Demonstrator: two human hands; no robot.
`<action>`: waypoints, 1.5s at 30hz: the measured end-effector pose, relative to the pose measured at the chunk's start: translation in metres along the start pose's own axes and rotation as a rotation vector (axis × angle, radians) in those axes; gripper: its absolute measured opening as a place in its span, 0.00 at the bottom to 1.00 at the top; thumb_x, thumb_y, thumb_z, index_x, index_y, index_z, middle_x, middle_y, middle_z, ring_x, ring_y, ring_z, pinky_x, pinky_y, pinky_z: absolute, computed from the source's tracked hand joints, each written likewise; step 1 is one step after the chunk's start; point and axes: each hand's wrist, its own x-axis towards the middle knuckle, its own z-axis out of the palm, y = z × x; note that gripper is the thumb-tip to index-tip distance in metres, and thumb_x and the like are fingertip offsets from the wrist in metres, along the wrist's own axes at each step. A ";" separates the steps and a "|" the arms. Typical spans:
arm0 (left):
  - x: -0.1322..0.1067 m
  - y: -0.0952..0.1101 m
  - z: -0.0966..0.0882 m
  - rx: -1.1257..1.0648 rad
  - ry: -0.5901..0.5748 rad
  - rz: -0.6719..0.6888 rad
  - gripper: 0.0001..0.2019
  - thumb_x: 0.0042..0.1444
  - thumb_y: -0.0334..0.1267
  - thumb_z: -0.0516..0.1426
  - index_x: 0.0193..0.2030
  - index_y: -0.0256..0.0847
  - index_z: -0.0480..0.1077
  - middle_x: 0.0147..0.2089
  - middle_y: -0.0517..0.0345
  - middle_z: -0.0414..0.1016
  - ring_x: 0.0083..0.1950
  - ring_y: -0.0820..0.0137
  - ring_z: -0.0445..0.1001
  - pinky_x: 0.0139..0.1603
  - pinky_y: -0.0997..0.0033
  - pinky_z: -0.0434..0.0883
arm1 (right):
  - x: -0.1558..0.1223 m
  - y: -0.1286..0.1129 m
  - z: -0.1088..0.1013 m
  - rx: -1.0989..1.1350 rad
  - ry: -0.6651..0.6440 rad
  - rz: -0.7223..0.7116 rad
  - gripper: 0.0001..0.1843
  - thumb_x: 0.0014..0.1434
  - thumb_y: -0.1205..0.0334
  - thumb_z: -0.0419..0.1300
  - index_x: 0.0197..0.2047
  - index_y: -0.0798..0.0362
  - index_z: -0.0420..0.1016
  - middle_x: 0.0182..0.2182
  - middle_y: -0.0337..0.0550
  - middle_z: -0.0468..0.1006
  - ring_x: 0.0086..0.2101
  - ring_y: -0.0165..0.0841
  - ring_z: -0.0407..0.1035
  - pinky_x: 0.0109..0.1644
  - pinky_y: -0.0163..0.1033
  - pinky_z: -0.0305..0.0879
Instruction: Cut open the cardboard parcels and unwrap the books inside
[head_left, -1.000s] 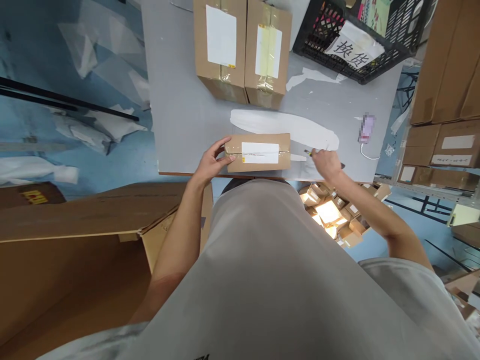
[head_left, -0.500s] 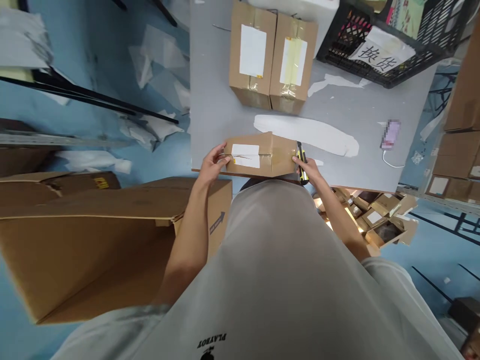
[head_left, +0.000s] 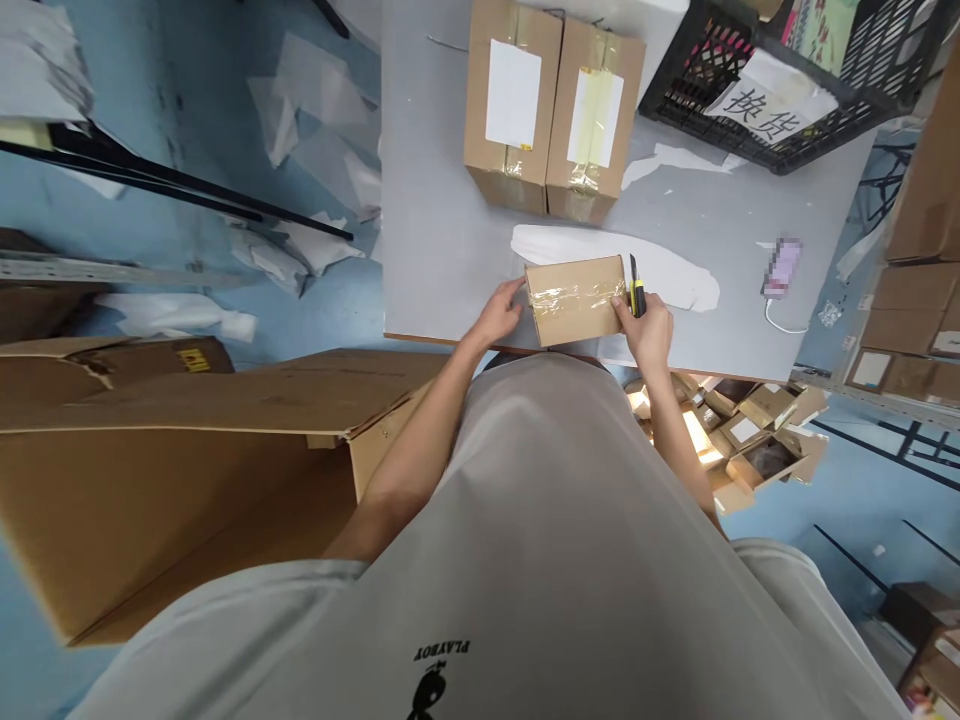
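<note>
A small cardboard box (head_left: pixel 576 312), with shiny clear tape across its upper face, is at the table's front edge in front of me. My right hand (head_left: pixel 649 328) grips a black and yellow utility knife (head_left: pixel 637 290) with its blade end pointing away from me. The thumb of that hand presses on the box's right end. At the box's left end is my left hand (head_left: pixel 499 314), index finger stretched to the edge and the palm apart from the box. Whether that fingertip touches the cardboard I cannot tell.
Two taped cartons (head_left: pixel 513 95) stand at the back of the grey table (head_left: pixel 435 250), beside a black crate (head_left: pixel 780 150). White paper (head_left: pixel 622 262) lies behind the box. A phone-like object (head_left: pixel 784 268) with a cable is at right. A large open carton (head_left: pixel 187 520) stands left; several boxes (head_left: pixel 765 430) lie lower right.
The box has been turned so a taped face without the white label shows, and it has shifted right. My left hand has moved right and loosened. The knife now points away from me.
</note>
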 end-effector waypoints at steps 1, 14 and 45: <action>-0.001 0.012 -0.008 -0.001 0.062 -0.015 0.28 0.64 0.42 0.59 0.71 0.45 0.78 0.72 0.48 0.80 0.74 0.53 0.75 0.80 0.45 0.69 | -0.002 -0.004 0.001 -0.055 0.008 -0.007 0.21 0.74 0.43 0.62 0.48 0.54 0.82 0.49 0.60 0.86 0.50 0.50 0.81 0.57 0.49 0.75; 0.013 0.121 -0.046 -0.033 0.007 0.055 0.11 0.61 0.41 0.71 0.48 0.41 0.87 0.54 0.50 0.87 0.53 0.59 0.84 0.61 0.54 0.85 | -0.069 -0.064 -0.024 0.034 -0.277 -0.164 0.30 0.83 0.50 0.45 0.79 0.50 0.66 0.54 0.53 0.89 0.51 0.48 0.85 0.57 0.47 0.78; 0.014 0.100 -0.034 -0.098 0.028 0.060 0.10 0.62 0.39 0.70 0.49 0.41 0.87 0.52 0.52 0.88 0.51 0.60 0.85 0.61 0.58 0.85 | -0.123 -0.169 0.009 -0.543 -0.486 0.074 0.33 0.82 0.62 0.42 0.85 0.52 0.59 0.50 0.62 0.90 0.50 0.55 0.86 0.51 0.54 0.81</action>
